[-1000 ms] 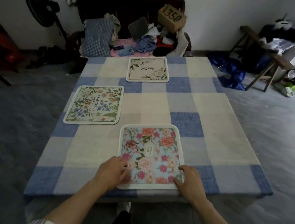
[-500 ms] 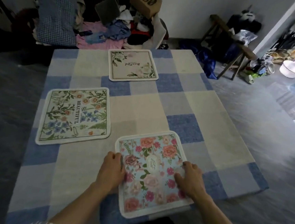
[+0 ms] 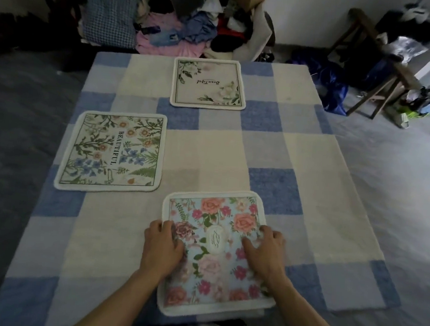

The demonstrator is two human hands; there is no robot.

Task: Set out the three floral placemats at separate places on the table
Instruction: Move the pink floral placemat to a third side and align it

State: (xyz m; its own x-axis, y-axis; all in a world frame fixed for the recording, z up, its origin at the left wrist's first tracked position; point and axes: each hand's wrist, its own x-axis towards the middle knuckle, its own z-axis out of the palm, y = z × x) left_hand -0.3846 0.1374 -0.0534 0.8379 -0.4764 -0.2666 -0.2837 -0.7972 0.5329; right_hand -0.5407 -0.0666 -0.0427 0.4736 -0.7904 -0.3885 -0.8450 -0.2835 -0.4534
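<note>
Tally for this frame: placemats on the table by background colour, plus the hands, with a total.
Blue: 1, the blue placemat
Cream: 2, the BEAUTIFUL placemat and the far placemat
Hands: 2, the left hand and the right hand, both on the blue placemat
Total: 5

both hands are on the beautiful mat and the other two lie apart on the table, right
No: the head view shows the left hand and right hand on the rose mat; the BEAUTIFUL mat and cream mat lie apart.

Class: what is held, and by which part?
The blue rose-patterned fabric placemat: left hand at its left edge, right hand at its right edge; grip or mere press cannot be told.
</note>
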